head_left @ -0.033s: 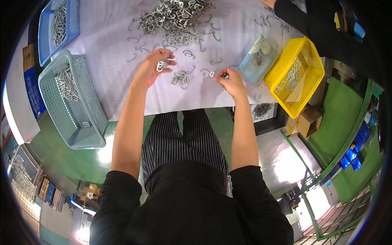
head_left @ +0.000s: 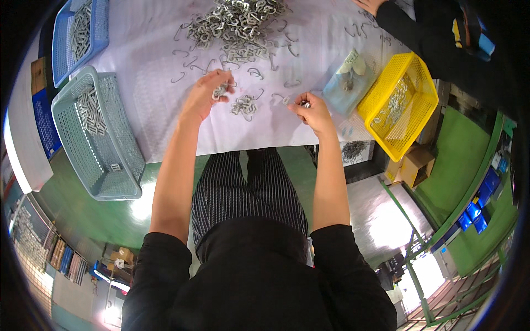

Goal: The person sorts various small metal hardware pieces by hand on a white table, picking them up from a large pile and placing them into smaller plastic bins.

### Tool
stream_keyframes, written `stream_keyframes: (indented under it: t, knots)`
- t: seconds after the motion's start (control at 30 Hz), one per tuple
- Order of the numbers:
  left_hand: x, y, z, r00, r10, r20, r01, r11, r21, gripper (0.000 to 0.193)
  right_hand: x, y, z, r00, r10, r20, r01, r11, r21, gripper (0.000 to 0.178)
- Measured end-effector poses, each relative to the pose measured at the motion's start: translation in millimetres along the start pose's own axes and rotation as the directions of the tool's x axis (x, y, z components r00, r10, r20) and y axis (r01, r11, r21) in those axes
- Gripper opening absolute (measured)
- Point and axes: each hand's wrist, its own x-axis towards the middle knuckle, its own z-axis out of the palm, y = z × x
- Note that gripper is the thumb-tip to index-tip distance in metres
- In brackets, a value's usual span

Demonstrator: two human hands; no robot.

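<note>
My left hand is curled above the white-covered table, closed around several small silver metal loops. To its right, my right hand pinches a small pale metal loop at its fingertips. Darker bits show between its thumb and fingers, too small to make out. On the table between both hands lies a small heap of metal loops and hooks. Beyond them rises a large pile of similar metal pieces, with loose wire hooks scattered around it.
A grey-green basket and a blue basket of metal pieces stand at left. On the right are a clear plastic bag and a yellow basket with metal parts. Another person's hand reaches in at the far right.
My left hand has turned slightly and its fingers have drawn in around the loops. My right hand has hardly moved. The other person's hand reaches a little further into view.
</note>
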Motion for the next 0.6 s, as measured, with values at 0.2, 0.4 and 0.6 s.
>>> stream_keyframes:
  t: [0.2,0.4,0.6]
  knots:
    - [-21.2,-46.1,40.7,0.883,0.449,-0.138,-0.057,0.395,0.917,0.021,-17.5,-17.5,-7.0,0.910,-0.243,0.335,-0.071,0.706,0.705,0.020]
    - [-20.4,-4.2,12.7,0.950,0.176,-0.259,-0.002,0.830,0.558,0.018,2.1,-24.5,2.1,0.857,-0.186,0.481,-0.115,0.840,0.530,0.023]
    - [-27.9,19.9,-9.3,0.941,0.111,-0.318,0.094,0.820,0.564,0.024,14.5,-43.5,54.8,0.966,-0.070,0.251,0.061,0.997,0.046,0.018]
